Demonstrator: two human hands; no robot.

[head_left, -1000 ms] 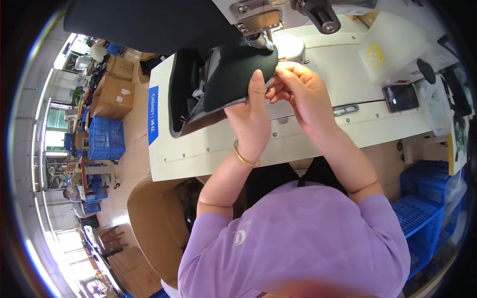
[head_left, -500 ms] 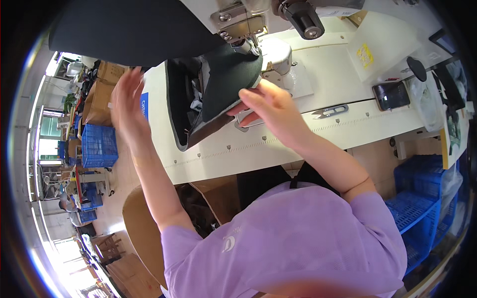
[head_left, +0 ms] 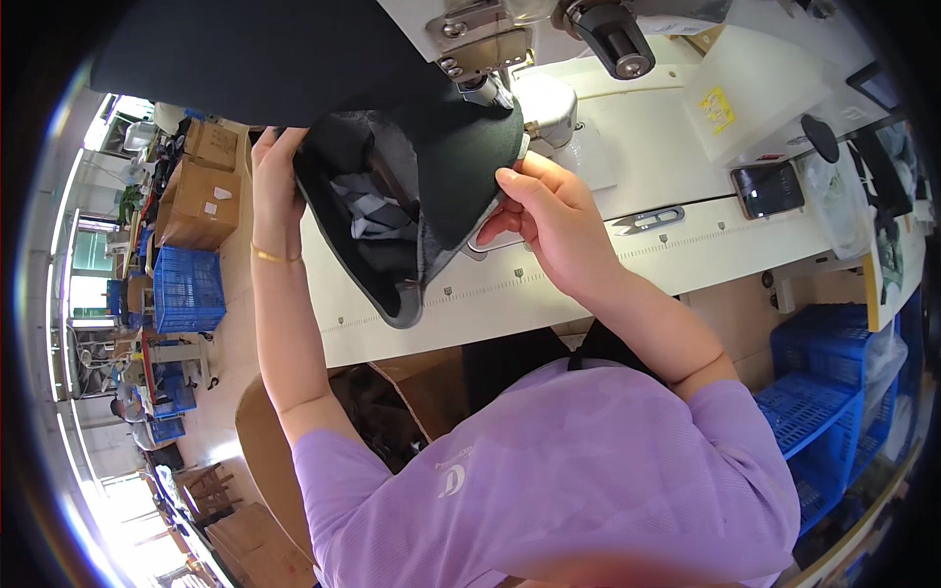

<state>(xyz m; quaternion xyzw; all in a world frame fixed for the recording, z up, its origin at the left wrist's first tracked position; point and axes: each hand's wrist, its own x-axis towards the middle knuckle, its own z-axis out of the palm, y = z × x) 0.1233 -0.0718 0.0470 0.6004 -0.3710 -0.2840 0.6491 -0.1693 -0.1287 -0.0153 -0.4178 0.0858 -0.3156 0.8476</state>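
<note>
A black fabric piece lies under the presser foot of a sewing machine. It gapes like a pouch, showing a grey and patterned lining inside. At its right edge, close beside the presser foot, my right hand is closed, thumb and fingers pinching the cloth. My left hand grips the upper left of the fabric, its fingertips partly hidden behind the dark cloth. A large dark panel spreads across the upper left, above that hand.
On the white table, marked with a ruler scale, lie thread snips and a phone. A cardboard box stands below the front edge. Blue crates are stacked at right; another blue crate and cartons are at left.
My left hand has moved onto the fabric's upper left edge and taken hold. The pouch has opened wider and its lower corner has swung right. My right hand keeps its pinch near the presser foot.
</note>
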